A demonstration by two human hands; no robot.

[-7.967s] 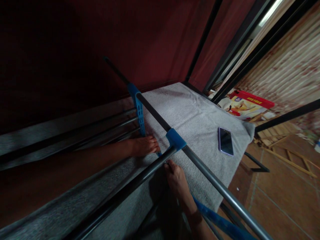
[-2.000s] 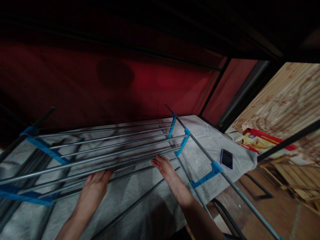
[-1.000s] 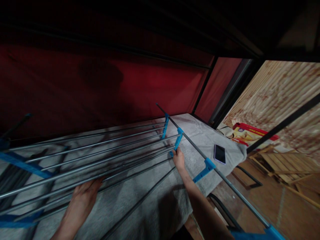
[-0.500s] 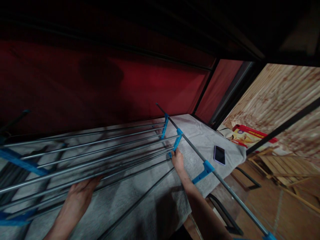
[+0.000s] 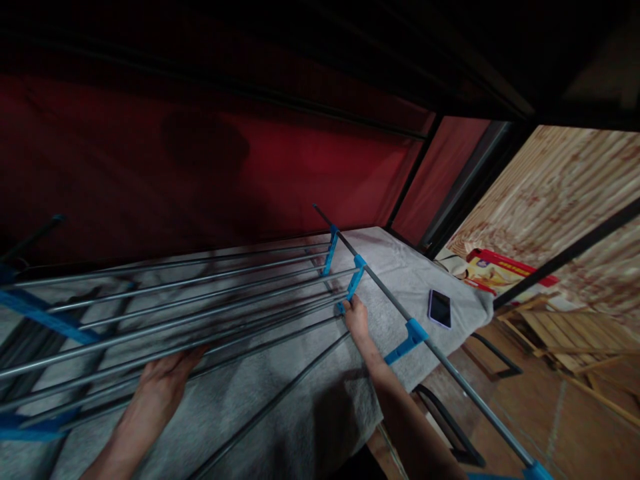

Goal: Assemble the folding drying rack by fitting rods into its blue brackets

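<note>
In my head view, my right hand, having shifted off the rods at its left, is pinching the blue bracket, likely steadying it, while my left hand, grip hidden, is reaching under them.

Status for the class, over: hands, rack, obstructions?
Left hand at rack, fingers partly hidden. Right hand holding lower end of blue bracket. Rack on gray cloth. Phone on cloth, apart from both hands.
</note>
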